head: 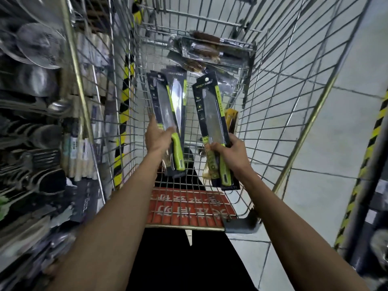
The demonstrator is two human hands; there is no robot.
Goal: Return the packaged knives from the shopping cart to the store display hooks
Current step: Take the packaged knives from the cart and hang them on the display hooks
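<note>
Two flat black card packs with lime-green edging are held above the wire shopping cart (294,106), each enclosing a broad steel blade with a glossy green handle. The left-hand knife pack (165,114) is clasped near its handle end by the left hand (156,139), fingers wrapped around the card; a second similar pack appears to lie stacked just behind it, though whether it is also clasped cannot be told. The right-hand knife pack (212,127) is gripped at its lower half by the right hand (231,152), thumb across the face. Both packs are tilted, hang-holes pointing away from the person, over the middle of the cart.

At the far end of the cart, further packaged knives (210,49) with brown, wood-like handles lie piled in shiny clear wrapping. A yellow item (232,120) is seen low in the cart behind the right-hand pack. The near end of the cart carries a red printed panel (189,208) behind the grid.

To the left of the cart, store display racks (35,122) hold metal ladles, mesh strainers and spatulas. To its right lies pale tiled floor (327,131) with yellow-black hazard striping.
</note>
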